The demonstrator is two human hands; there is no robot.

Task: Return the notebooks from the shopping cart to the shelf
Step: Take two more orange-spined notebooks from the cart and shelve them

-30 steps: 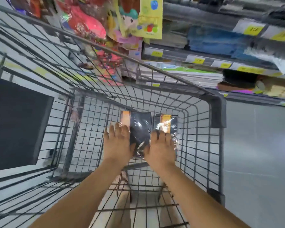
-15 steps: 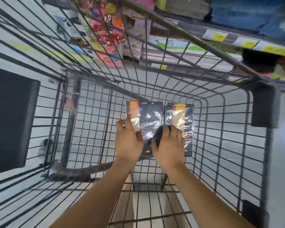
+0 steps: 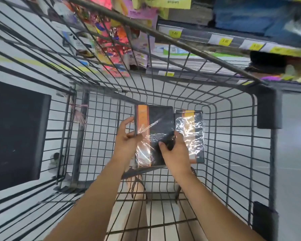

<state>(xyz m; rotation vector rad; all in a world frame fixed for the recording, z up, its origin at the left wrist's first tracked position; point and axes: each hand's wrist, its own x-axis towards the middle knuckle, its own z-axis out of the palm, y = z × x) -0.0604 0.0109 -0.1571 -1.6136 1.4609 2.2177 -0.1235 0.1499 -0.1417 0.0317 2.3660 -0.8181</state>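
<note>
Two black notebooks with orange bands, wrapped in shiny plastic, are in the wire shopping cart (image 3: 233, 153). The left notebook (image 3: 156, 122) is tilted up off the cart floor. My left hand (image 3: 125, 143) grips its left edge, thumb over the cover. My right hand (image 3: 175, 150) holds its lower right corner, thumb on the cover. The second notebook (image 3: 193, 129) lies flat to the right, partly under my right hand. The shelf (image 3: 215, 40) with yellow price tags runs along the top right, beyond the cart rim.
Stacks of paper goods and blue packs fill the shelf rows. Colourful hanging packets (image 3: 111, 42) show through the cart's far wall. A black panel (image 3: 16, 133) stands left of the cart. Grey floor (image 3: 294, 153) lies to the right. My sandalled feet show below the cart.
Both hands went from resting flat on the notebooks to gripping the left one, whose near edge has lifted off the cart floor. The camera has dipped closer to the cart.
</note>
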